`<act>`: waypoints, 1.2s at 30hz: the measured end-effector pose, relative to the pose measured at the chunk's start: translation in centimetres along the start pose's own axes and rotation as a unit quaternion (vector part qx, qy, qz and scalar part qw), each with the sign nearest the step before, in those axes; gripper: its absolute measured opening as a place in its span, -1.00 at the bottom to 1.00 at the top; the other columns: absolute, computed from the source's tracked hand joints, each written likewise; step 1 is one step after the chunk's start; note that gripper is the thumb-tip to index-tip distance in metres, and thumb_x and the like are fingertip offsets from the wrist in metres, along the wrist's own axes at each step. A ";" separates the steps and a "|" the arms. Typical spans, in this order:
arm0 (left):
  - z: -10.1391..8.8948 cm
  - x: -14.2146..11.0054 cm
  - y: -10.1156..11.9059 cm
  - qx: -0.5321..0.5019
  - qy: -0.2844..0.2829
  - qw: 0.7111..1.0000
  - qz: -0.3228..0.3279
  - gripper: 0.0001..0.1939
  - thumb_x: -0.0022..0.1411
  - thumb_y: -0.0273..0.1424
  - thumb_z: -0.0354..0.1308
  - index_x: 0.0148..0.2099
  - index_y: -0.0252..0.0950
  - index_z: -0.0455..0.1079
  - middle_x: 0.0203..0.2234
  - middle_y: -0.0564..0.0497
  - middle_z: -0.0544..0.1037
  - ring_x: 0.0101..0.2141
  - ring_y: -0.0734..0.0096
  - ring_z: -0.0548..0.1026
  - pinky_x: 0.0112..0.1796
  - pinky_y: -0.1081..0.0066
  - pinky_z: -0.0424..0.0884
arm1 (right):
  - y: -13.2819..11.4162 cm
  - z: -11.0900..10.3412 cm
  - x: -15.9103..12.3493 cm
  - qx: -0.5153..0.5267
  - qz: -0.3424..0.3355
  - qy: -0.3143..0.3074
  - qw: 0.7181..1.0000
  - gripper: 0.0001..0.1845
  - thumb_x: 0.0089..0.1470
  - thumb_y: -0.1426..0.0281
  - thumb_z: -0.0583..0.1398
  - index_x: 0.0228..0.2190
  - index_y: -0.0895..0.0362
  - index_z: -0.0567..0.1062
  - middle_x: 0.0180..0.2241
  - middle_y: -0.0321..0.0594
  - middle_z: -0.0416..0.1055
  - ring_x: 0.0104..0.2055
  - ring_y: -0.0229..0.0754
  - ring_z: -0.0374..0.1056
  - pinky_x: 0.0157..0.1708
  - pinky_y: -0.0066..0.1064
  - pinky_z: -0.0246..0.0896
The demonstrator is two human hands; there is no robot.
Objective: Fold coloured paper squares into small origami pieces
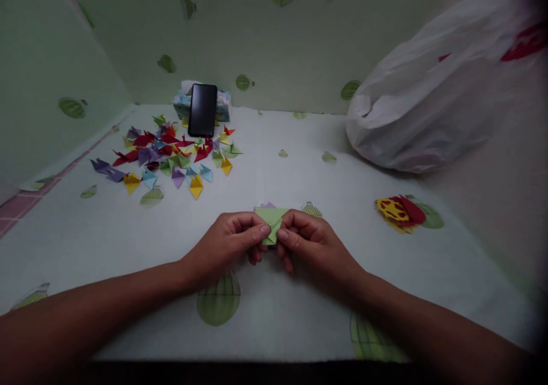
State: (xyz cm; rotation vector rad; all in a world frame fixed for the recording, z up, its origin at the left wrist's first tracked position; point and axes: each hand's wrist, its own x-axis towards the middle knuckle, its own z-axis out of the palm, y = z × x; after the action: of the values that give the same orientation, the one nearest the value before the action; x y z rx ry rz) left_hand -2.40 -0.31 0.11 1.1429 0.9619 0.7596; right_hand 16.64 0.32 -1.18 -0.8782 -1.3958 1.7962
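A small light-green sheet of folded origami paper (272, 219) is pinched between both hands, above the middle of the table. My left hand (240, 233) grips its left side, thumb on the front face. On the right side, my right hand (312, 239) holds it the same way, its thumb near the lower corner. Diagonal crease lines cross the paper's face. Behind it, partly covered by the green paper and the fingers, a bit of lilac paper (268, 205) shows; whether it is held or lying on the table I cannot tell.
Many-coloured folded paper cranes (165, 151) lie piled at the back left. A black phone (202, 111) leans on a tissue box (224, 106) behind them. To the right lie yellow and red paper cut-outs (396, 211). A big white plastic bag (411, 105) bulges at the back right.
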 end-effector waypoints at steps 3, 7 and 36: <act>-0.1 0.0 0.0 0.005 -0.003 1.000 0.003 -0.78 0.27 -0.33 0.17 -0.37 -0.36 0.46 -0.56 0.10 0.47 -0.55 0.59 0.39 -0.46 0.53 0.32 | 0.0 0.0 0.0 -0.008 0.004 0.010 1.000 -0.74 0.19 0.30 0.22 -0.46 0.15 0.33 -0.55 -0.39 0.38 -0.63 -0.41 0.28 -0.60 -0.54 0.16; -0.1 -0.1 0.0 0.008 -0.007 1.000 0.002 -0.78 0.27 -0.32 0.16 -0.36 -0.35 0.46 -0.54 0.10 0.47 -0.53 0.58 0.40 -0.45 0.52 0.33 | -0.2 0.1 0.0 -0.018 0.009 0.016 1.000 -0.73 0.19 0.29 0.22 -0.47 0.14 0.33 -0.55 -0.39 0.38 -0.63 -0.41 0.28 -0.60 -0.54 0.15; 0.6 -0.1 0.4 0.080 0.008 0.997 -0.007 -0.74 0.19 -0.26 0.18 -0.44 -0.33 0.34 -0.60 0.14 0.36 -0.59 0.58 0.32 -0.52 0.52 0.26 | -0.2 0.4 -0.1 -0.055 0.018 0.038 0.998 -0.70 0.14 0.21 0.23 -0.48 0.13 0.31 -0.59 -0.41 0.34 -0.67 -0.40 0.24 -0.66 -0.53 0.11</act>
State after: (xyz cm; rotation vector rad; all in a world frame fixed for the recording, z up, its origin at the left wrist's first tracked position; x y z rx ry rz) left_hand -1.91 -0.50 0.63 1.2683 1.0589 0.6908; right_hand 16.37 0.06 -0.85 -1.0235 -1.4501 1.7065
